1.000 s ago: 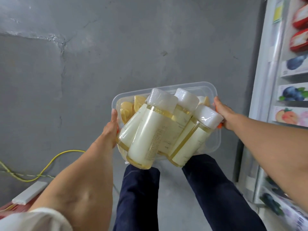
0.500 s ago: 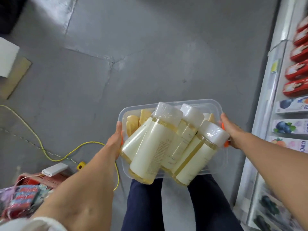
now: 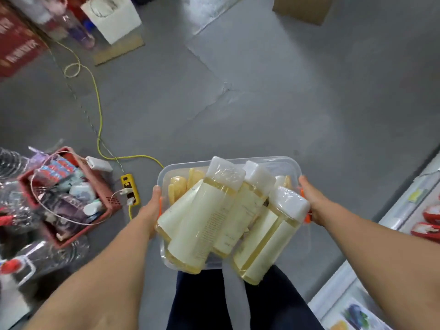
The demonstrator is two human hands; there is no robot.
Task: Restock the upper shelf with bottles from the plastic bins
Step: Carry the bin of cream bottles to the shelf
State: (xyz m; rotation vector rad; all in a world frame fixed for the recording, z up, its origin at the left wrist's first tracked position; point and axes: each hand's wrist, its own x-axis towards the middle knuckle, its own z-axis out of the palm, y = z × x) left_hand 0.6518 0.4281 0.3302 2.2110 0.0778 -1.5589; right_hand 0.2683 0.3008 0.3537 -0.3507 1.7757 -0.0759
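Head view: left hand (image 3: 152, 208) and right hand (image 3: 312, 201) gripping bottle-filled plastic bin (image 3: 281, 163) by its sides.

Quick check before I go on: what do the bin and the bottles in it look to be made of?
Bin: clear, glossy plastic, it seems; the floor shows through its wall, and it has orange handles. Bottles: probably clear plastic holding yellowish liquid, with matte cream labels and white caps under shiny shrink film that glints. Glass cannot be ruled out by look alone.
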